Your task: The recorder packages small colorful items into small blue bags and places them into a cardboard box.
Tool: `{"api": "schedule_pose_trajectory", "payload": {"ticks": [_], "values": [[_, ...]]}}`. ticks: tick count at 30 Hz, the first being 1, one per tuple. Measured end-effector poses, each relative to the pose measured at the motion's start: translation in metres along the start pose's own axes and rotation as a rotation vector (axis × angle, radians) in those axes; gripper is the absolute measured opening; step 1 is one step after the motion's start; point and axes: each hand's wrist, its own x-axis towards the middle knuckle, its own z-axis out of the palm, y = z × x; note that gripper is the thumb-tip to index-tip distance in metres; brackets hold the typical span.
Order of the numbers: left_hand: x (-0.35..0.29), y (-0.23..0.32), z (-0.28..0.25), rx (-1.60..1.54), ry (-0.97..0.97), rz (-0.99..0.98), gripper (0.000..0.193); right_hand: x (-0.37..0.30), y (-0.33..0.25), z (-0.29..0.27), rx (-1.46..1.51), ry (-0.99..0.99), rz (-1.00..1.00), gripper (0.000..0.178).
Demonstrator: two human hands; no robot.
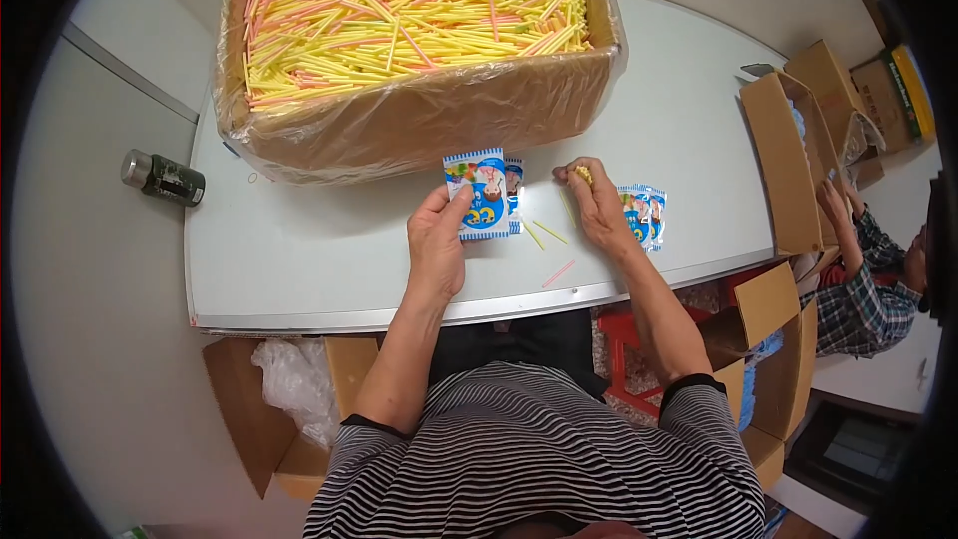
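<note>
Left hand (436,238) pinches a blue-and-white packet (481,192) over the bench (689,140), near its front edge; right hand (602,206) curls firmly round yellow sticks (584,175). Probably filling: the next move calls for an opened packet mouth.

Packing workshop: carton (429,122) of sticks (399,25), co-worker (864,301) alongside.
</note>
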Motion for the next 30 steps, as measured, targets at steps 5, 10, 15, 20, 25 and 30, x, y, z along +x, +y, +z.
{"api": "schedule_pose_trajectory", "payload": {"ticks": [5,10,15,20,25,30], "values": [[0.003,-0.014,0.005,0.021,0.008,-0.038,0.024,-0.001,0.007,0.002,0.073,0.037,0.023,0.018],[0.003,-0.019,0.003,0.292,-0.107,0.022,0.023,0.0,-0.009,-0.004,0.532,0.139,0.071,0.02],[-0.003,-0.021,-0.003,0.577,-0.209,0.044,0.022,-0.003,-0.037,-0.001,0.957,0.113,-0.005,0.022],[-0.007,-0.024,-0.005,0.619,-0.24,0.033,0.023,-0.004,-0.067,0.008,1.086,0.026,-0.08,0.021],[-0.009,-0.027,-0.002,0.476,-0.217,0.028,0.023,-0.004,-0.071,0.018,1.074,0.004,-0.077,0.021],[-0.008,-0.03,-0.009,0.55,-0.2,0.052,0.024,-0.004,-0.068,0.023,1.078,-0.004,-0.053,0.021]]}}
